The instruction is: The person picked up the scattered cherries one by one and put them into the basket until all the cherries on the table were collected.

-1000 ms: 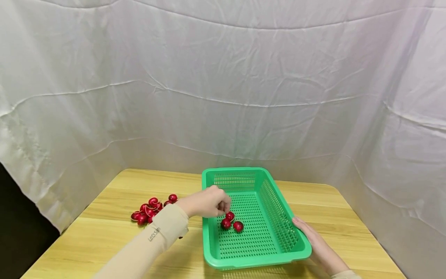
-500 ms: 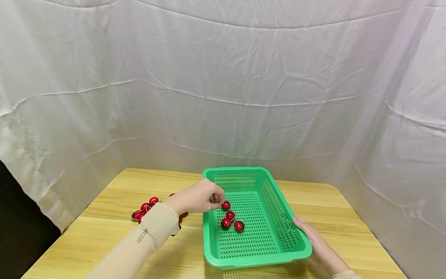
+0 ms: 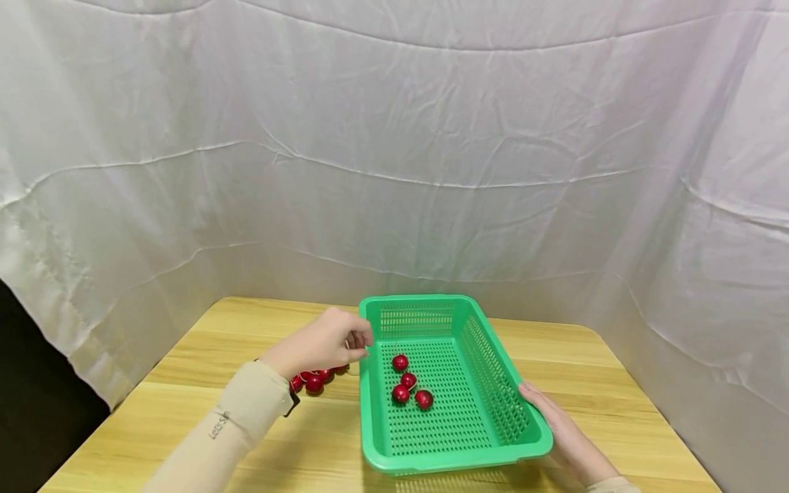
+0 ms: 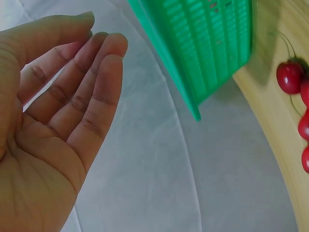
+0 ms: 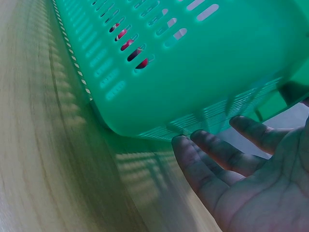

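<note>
My left hand [image 3: 329, 339] is above the left rim of a green plastic basket [image 3: 456, 455], fingers loosely bent. The left wrist view shows a gap between thumb and fingers, with nothing in it. Several dark red cherries [image 3: 408, 381] lie on the basket's perforated floor, toward its left side. More cherries [image 3: 314, 383] are on the table below my left hand and wrist, partly hidden by them. On the other side, my right hand [image 3: 564, 435] rests against the basket's right wall. In the right wrist view its fairly straight fingers [image 5: 207, 142] touch the wall from outside.
The wooden table [image 3: 308, 438] has a pale curtain [image 3: 394, 171] around its back and sides. A dark gap [image 3: 37, 404] shows past the curtain at the lower left. The basket stands near the table's middle.
My left hand has let go of a cherry inside the basket, behind the others there. It has then moved left, out over the rim. The right hand and basket have stayed nearly still.
</note>
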Available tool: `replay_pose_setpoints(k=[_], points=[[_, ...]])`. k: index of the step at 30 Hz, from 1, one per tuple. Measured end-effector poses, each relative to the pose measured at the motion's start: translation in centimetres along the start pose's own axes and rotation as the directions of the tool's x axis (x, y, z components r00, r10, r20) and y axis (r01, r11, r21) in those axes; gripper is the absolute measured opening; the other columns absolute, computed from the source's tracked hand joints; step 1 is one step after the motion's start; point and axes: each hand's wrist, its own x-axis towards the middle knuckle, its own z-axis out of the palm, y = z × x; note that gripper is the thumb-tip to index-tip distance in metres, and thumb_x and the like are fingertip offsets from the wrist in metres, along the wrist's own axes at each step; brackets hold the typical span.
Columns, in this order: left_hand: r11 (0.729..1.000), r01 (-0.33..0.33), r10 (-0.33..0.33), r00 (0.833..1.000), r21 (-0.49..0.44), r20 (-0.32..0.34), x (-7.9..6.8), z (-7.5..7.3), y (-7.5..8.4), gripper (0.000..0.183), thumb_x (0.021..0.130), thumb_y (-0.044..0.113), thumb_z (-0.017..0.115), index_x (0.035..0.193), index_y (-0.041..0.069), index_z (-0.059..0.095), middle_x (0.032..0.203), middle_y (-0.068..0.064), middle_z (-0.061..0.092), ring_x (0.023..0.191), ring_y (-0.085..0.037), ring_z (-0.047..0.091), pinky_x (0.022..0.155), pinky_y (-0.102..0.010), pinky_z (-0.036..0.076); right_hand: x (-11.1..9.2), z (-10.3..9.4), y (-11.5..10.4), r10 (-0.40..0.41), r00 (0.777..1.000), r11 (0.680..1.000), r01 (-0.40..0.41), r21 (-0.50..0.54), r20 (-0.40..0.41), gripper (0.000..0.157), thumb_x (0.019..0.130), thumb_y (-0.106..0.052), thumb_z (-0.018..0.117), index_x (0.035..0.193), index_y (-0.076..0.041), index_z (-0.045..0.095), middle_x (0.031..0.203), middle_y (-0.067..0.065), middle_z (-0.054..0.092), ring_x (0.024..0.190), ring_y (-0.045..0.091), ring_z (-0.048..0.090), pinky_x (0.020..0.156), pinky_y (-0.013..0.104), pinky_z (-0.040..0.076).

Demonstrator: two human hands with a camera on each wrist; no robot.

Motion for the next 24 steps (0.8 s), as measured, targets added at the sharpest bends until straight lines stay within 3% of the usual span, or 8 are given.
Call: replay_pose_setpoints(k=[2, 8, 18, 24], points=[[1.000, 0.019, -0.019, 1.000, 0.002, -0.024, -0.6, -0.4, -0.4, 0.008, 0.092, 0.002, 0.080, 0.092, 0.008, 0.075, 0.088, 0.001, 0.077, 0.076, -0.003, 0.068, 0.073, -0.020, 0.059, 0.0, 0.0, -0.1, 0.004, 1.000, 1.000, -0.004, 0.000, -0.002, 0.078, 0.117, -0.048, 0.026, 0.170, 0.001, -0.003, 0.145, 0.002, 0.049, 0.108, 0.016, 0.067, 0.100, 0.028, 0.056], [0.995, 0.096, -0.095, 0.994, 0.003, -0.051, -2.5, -1.1, -1.9, 0.009, 0.091, 0.001, 0.080, 0.092, 0.009, 0.076, 0.086, 0.002, 0.077, 0.076, -0.003, 0.068, 0.073, -0.020, 0.060, -0.1, 0.0, -0.2, 0.000, 1.000, 1.000, 0.000, 0.003, 0.007, 0.078, 0.117, -0.049, 0.026, 0.170, 0.000, -0.003, 0.145, -0.002, 0.049, 0.115, 0.014, 0.064, 0.102, 0.026, 0.054], [0.975, 0.223, -0.222, 0.972, 0.007, -0.070, -6.4, -0.7, -4.6, 0.013, 0.090, 0.004, 0.082, 0.088, 0.013, 0.073, 0.080, 0.007, 0.071, 0.073, -0.002, 0.062, 0.069, -0.021, 0.056, -0.1, 0.2, -0.3, -0.003, 1.000, 1.000, 0.003, -0.028, -0.008, 0.077, 0.117, -0.048, 0.026, 0.170, 0.001, 0.000, 0.149, 0.006, 0.047, 0.117, 0.013, 0.064, 0.102, 0.024, 0.053], [0.964, 0.267, -0.265, 0.962, 0.023, -0.059, -8.7, -0.3, -5.9, 0.016, 0.088, 0.004, 0.085, 0.086, 0.013, 0.072, 0.078, 0.008, 0.069, 0.071, -0.001, 0.060, 0.067, -0.022, 0.055, -0.1, 0.2, -0.4, -0.005, 1.000, 0.999, 0.005, -0.034, -0.010, 0.077, 0.117, -0.049, 0.026, 0.170, 0.001, 0.000, 0.153, 0.010, 0.045, 0.120, 0.014, 0.062, 0.103, 0.024, 0.053]])
